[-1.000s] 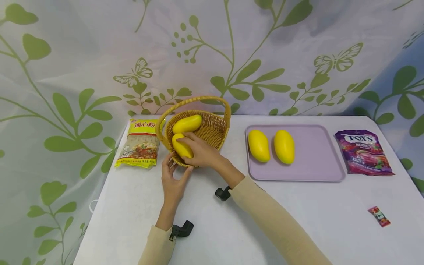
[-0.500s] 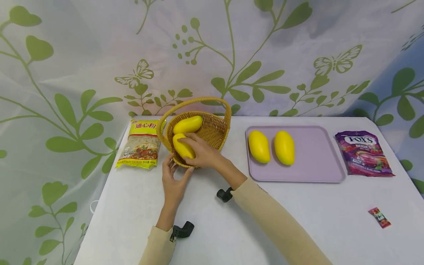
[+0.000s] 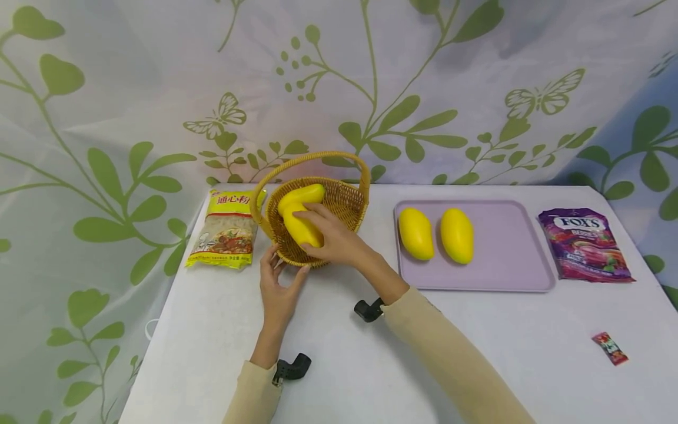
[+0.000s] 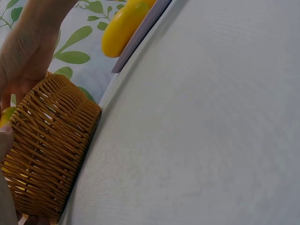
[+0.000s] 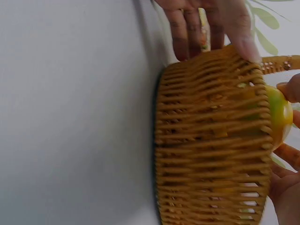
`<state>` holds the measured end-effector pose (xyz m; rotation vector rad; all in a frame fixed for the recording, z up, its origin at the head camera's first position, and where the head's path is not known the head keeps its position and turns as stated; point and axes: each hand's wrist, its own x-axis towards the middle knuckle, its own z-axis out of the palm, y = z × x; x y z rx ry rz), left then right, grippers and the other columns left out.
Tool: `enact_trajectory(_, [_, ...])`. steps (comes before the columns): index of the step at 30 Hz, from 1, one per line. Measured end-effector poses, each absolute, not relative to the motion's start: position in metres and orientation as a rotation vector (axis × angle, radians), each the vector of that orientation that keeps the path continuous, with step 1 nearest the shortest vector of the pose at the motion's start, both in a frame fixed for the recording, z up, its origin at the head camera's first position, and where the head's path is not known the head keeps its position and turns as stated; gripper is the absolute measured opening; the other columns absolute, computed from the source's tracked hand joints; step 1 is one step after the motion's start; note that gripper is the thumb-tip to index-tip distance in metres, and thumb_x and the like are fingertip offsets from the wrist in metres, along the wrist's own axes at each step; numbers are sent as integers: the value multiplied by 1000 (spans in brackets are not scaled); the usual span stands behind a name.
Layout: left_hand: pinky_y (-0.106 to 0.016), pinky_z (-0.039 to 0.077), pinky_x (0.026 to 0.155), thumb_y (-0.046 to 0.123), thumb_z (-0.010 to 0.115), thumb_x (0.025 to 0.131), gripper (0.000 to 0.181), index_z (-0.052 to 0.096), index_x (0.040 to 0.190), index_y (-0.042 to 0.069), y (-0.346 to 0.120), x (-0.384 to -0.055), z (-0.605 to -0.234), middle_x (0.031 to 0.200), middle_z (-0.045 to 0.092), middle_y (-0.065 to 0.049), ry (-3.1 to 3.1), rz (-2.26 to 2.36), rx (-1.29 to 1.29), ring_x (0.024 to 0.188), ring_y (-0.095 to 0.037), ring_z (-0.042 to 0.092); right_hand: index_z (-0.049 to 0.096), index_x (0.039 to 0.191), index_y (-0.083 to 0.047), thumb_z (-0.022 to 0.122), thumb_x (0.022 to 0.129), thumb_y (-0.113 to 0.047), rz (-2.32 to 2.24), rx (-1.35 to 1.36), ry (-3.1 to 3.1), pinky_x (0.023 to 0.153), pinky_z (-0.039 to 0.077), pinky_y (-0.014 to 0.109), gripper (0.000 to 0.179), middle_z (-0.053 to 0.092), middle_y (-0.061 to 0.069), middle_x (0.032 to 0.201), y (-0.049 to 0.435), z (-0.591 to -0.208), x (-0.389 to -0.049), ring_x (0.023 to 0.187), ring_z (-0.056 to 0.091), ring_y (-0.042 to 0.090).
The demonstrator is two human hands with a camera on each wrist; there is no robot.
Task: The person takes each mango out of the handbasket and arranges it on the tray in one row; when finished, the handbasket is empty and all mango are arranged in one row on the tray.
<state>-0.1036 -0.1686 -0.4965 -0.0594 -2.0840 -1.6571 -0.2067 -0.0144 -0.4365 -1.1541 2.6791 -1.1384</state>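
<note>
A brown wicker basket (image 3: 351, 207) with a tall arched handle stands at the table's back left. My left hand (image 3: 278, 292) holds its near left side, the thumb at the rim and the fingers against the outer wall. Inside the basket, my right hand (image 3: 339, 240) grips a yellow mango (image 3: 303, 228) between thumb and fingers. A second mango (image 3: 307, 194) lies behind it in the basket, partly overlapped by the held one in the head view. From the right wrist, the held mango (image 5: 280, 115) shows greenish yellow above the rim, its lower part hidden behind the weave.
To the right stands a lilac tray (image 3: 508, 247) bearing two mangoes (image 3: 416, 234). A yellow pasta bag (image 3: 225, 229) lies left of the basket. Beyond the tray are a purple candy bag (image 3: 585, 244) and a small wrapped candy (image 3: 610, 348). A leaf-patterned cloth hangs behind the table.
My right hand has shifted the gripped mango a little to the right and back within the basket, against the other mango. The left hand has stayed at the basket's rim.
</note>
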Motion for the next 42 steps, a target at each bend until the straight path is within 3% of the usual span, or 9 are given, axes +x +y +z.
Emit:
enact_trajectory(20, [-58, 44, 101, 2, 76, 82, 72, 36, 140, -8, -171, -102, -500, 142, 40, -32, -2092, -1642, -63, 126, -50, 46, 50, 141, -14, 73, 86, -18, -1271, -1220, 2754, 102, 51, 40, 59, 36, 11, 154, 31, -427, -185, 133, 47, 28])
enact_trajectory(23, [-60, 43, 101, 2, 76, 82, 73, 35, 141, -9, -171, -103, -501, 142, 39, -33, -2086, -1659, -62, 126, -51, 46, 49, 141, -14, 73, 87, -18, -1300, -1221, 2748, 91, 55, 37, 60, 35, 11, 154, 37, -426, -181, 129, 49, 28])
enact_trajectory(27, [-61, 42, 101, 2, 76, 82, 73, 35, 140, -11, -171, -103, -501, 142, 39, -33, -2081, -1672, -64, 127, -50, 45, 49, 141, -14, 73, 86, -16, -1329, -1219, 2762, 71, 53, 28, 60, 35, 12, 154, 48, -424, -177, 110, 56, 22])
enact_trajectory(31, [-61, 42, 101, 2, 76, 83, 73, 34, 140, -12, -170, -103, -500, 142, 38, -33, -2074, -1683, -78, 127, -51, 44, 50, 140, -15, 75, 85, -16, -1328, -1203, 2816, 66, 49, 22, 61, 36, 11, 154, 66, -426, -174, 101, 56, 19])
enact_trajectory(42, [-62, 41, 100, 2, 76, 83, 73, 34, 141, -12, -169, -103, -500, 142, 38, -33, -2068, -1687, -82, 127, -51, 44, 50, 141, -16, 77, 82, -9, -1323, -927, 2967, 72, 57, 35, 66, 35, 10, 155, 124, -428, -163, 111, 56, 26])
